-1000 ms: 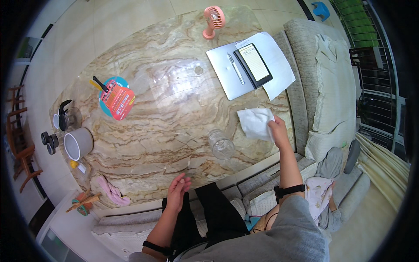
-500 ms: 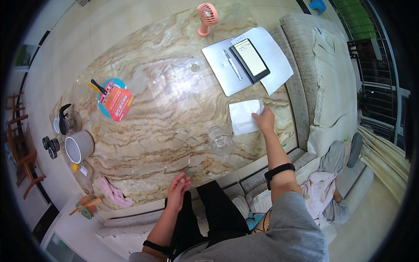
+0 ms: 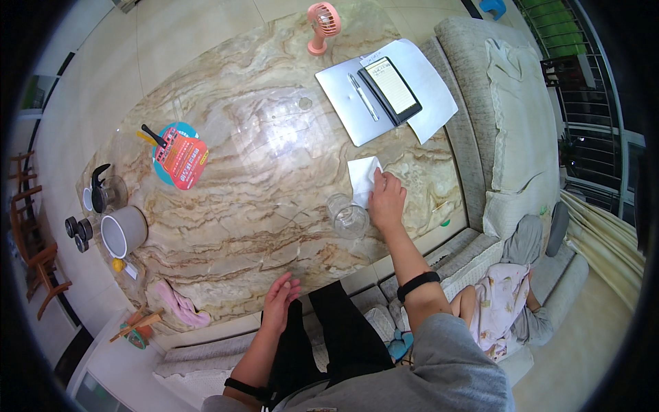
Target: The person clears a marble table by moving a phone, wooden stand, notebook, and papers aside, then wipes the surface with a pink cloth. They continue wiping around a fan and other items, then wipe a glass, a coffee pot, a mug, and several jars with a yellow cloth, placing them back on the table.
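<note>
My right hand (image 3: 387,199) is at the right edge of a white paper napkin (image 3: 360,180), its fingers closed on that edge. The napkin lies on the marble-patterned table, narrow and folded over. Close to its lower left side is a clear glass jar (image 3: 349,220), just left of my right hand. My left hand (image 3: 278,302) hovers by the table's near edge above my lap, holding nothing, with its fingers loosely stretched and slightly bent.
A silver laptop (image 3: 336,103) carries a pen (image 3: 364,97) and an e-reader (image 3: 392,89), with white sheets (image 3: 439,103) alongside. A pink fan (image 3: 321,27) stands at the far edge. Leftward are hand fans (image 3: 180,161), a kettle (image 3: 106,192), a white bin (image 3: 125,232) and a pink cloth (image 3: 180,305).
My right hand has moved left, bringing the napkin's right side over, so the napkin now looks narrower. My left hand has stayed in place.
</note>
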{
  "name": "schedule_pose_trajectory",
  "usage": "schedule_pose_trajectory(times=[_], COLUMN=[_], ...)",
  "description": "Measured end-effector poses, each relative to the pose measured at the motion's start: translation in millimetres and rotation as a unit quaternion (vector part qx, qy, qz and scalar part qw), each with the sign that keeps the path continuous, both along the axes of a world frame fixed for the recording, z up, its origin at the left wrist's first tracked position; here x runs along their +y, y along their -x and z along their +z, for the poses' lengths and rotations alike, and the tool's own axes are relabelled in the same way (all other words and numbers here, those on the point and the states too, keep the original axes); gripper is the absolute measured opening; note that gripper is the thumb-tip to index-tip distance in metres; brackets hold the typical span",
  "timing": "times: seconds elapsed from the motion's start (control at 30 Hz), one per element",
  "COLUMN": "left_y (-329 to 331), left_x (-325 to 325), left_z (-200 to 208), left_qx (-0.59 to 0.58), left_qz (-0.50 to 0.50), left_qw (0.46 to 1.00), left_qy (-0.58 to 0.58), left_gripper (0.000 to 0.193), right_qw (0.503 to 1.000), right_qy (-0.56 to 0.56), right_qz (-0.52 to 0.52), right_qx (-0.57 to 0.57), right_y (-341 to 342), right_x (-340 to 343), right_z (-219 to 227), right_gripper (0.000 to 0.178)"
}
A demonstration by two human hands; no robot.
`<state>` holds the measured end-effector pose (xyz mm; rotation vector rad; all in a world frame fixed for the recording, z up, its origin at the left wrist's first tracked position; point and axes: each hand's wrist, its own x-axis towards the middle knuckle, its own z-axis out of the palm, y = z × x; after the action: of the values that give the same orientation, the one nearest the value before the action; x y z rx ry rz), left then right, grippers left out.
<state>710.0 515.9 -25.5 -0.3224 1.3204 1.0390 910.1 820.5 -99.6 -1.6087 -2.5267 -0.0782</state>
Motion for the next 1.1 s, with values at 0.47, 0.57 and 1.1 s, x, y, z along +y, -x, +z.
schedule_pose_trajectory(times=[0.47,0.57,1.1], left_y=[12,13,15], left_x=[-27,-30,-29], left_z=[-9,-9,-2], left_qx=[0.004,0.007,0.015], left_qz=[0.027,0.028,0.061], left_qw=[1.000,1.000,0.997], left_qy=[0.006,0.013,0.038], left_gripper=[0.034,0.034,0.033], right_qw=[0.989,0.996,0.988], right_qy=[0.141,0.081,0.078], right_qz=[0.010,0.026,0.091], right_qx=[0.035,-0.003,0.098], right_y=[5,3,66], right_x=[4,-4,128], right_z=[-13,-15,20], right_gripper=[0.063,0.057,0.067])
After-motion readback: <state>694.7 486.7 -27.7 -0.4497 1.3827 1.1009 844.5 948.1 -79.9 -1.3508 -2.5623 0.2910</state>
